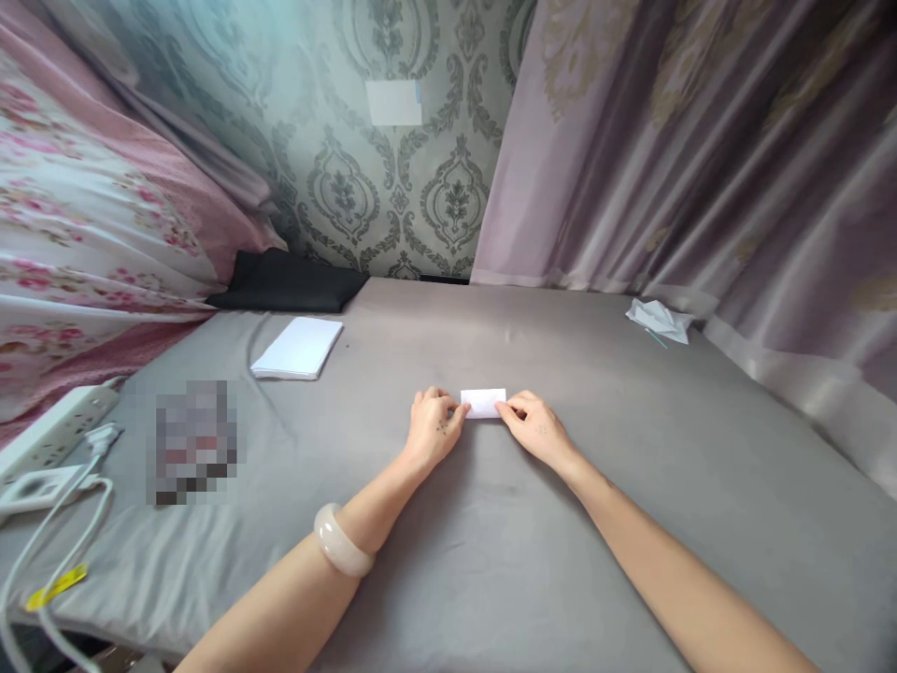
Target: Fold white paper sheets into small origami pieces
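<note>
A small white rectangle of paper [483, 404], which looks folded, is held by its two short ends just above or on the grey sheet. My left hand [435, 425] pinches its left end between thumb and curled fingers. At the right end, my right hand [536, 425] grips the paper the same way, thumb on top. A pale bangle [343, 542] circles my left wrist. Whether the paper touches the sheet, I cannot tell.
A stack of white paper [300, 348] lies at the back left, before a folded black cloth [291, 280]. Crumpled paper [659, 320] rests at the back right. A power strip [60, 435] with white cables and a blurred-out object [192, 439] are on the left. Curtains [631, 140] hang behind.
</note>
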Demonstrator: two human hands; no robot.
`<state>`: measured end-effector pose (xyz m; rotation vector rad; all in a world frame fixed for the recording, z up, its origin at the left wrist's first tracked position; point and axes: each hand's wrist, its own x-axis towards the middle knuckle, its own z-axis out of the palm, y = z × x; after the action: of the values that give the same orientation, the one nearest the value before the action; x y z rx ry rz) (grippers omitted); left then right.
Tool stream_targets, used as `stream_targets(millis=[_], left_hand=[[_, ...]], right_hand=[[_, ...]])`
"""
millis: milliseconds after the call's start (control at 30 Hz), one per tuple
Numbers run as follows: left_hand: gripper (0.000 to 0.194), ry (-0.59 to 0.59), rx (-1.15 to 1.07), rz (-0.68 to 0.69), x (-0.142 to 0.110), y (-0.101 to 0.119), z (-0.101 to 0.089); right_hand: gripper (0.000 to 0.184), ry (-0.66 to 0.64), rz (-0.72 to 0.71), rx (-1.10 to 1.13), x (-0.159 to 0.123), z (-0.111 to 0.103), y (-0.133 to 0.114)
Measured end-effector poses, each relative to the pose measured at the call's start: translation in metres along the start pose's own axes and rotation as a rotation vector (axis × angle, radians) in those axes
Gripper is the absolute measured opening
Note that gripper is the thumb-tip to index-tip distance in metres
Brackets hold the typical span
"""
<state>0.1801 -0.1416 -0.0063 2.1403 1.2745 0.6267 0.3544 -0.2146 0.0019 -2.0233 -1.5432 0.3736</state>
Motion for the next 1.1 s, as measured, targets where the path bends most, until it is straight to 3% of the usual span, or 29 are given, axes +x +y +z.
stream_targets(millis=[367,800,1100], left_hand=[[0.028,0.072,0.039,-0.045,0.005,0.0,0.008],[0.036,0.084,0.155,-0.052,0.007,0.009,0.007],[0.033,0.092,0.116,-0.055,0.008,0.006,0.008]], right_hand=[[0.03,0.096,0.048,-0.327,-0.002,0.017,-0.009],[0.026,0.135,0.001,-0.381,-0.001,0.02,-0.008],[0.025,0.09,0.033,-0.418,0.001,0.018,-0.011]])
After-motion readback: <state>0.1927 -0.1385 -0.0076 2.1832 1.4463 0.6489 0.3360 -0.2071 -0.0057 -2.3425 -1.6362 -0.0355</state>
